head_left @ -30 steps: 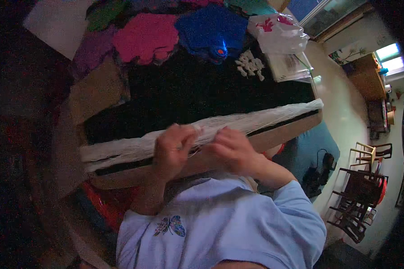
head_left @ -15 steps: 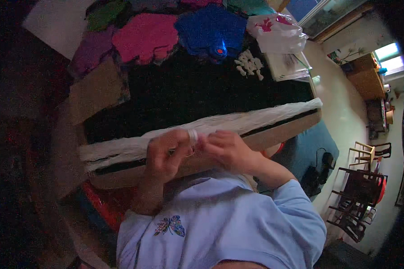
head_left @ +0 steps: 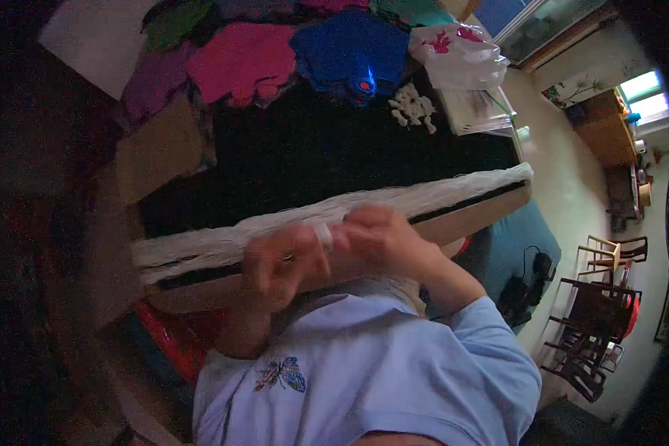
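My left hand and my right hand meet over the table's near edge, both blurred by motion. A small band of white thread lies at the fingertips of my left hand, whose fingers are curled in. My right hand's fingers pinch together right beside that band; what they hold is too smeared to make out. Just beyond both hands, a long skein of white thread stretches along the front of the table from left to right.
Dark cloth covers the tabletop. At the back lie stacks of pink pieces and blue pieces, several small white thread bundles and a white plastic bag. Cardboard sits at left; chairs stand far right.
My right hand has shifted slightly up, and the fingers of both hands have moved about the white band. The skein and the things on the table stay where they were.
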The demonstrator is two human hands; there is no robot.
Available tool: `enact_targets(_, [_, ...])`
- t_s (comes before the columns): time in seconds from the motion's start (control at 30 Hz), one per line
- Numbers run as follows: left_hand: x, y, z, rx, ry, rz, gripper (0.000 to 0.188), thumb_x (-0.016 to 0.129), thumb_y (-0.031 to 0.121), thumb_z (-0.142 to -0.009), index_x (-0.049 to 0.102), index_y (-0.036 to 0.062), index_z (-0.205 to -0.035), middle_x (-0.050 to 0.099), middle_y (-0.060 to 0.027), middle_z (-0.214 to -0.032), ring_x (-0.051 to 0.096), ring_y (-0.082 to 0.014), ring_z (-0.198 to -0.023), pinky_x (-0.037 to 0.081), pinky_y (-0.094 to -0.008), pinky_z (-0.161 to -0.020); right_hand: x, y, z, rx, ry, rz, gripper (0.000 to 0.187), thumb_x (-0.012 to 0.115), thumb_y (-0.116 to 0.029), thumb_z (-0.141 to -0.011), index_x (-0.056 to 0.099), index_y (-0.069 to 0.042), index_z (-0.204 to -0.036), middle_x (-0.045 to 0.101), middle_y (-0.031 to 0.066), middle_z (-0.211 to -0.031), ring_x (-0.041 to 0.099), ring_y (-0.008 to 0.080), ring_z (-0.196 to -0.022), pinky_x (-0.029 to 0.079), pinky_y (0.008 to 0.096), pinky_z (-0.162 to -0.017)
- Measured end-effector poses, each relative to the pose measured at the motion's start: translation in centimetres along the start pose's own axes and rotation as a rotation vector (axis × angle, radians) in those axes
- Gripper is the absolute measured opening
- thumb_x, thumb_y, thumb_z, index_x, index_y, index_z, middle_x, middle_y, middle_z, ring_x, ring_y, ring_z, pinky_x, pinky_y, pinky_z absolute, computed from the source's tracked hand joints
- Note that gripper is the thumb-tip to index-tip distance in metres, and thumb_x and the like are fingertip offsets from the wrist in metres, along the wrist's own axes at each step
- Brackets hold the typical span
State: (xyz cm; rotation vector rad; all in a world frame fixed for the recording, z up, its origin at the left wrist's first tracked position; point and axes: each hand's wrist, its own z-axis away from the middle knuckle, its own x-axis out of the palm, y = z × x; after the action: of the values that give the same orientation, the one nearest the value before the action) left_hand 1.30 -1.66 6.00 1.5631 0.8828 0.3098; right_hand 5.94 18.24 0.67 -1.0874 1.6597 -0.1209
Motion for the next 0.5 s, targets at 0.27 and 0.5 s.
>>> enact_targets(0.27, [-0.3, -0.7, 0.5, 0.088, 0.207, -0.219, 0.009, 0.054, 0.008, -0.084, 0.059, 0.0010, -0.084, 0.060, -0.0096, -0.077, 0.059, -0.0159, -0.067, 0.047, -0.0271, -0.060, -0.9, -1.7, -1.5, 0.002, 0.111, -0.091, 0.020, 0.062, -0.002, -0.063, 0.056, -0.005, -0.082, 0.051, 0.0095, -0.071, 0.052, 0.0285, -0.066, 0.040, 0.0387, -0.055])
enact_targets(0.5, [0.2, -1.4, 1.8, -0.223, 0.023, 0.493, 0.011, 0.053, 0.008, -0.084, 0.060, -0.0001, -0.087, 0.061, -0.0096, -0.076, 0.059, -0.0153, -0.070, 0.048, -0.0264, -0.062, -1.6, -1.7, -2.5, 0.028, 0.088, 0.022, 0.024, 0.062, -0.006, -0.060, 0.057, -0.004, -0.084, 0.051, 0.0090, -0.071, 0.052, 0.0269, -0.062, 0.040, 0.0358, -0.054])
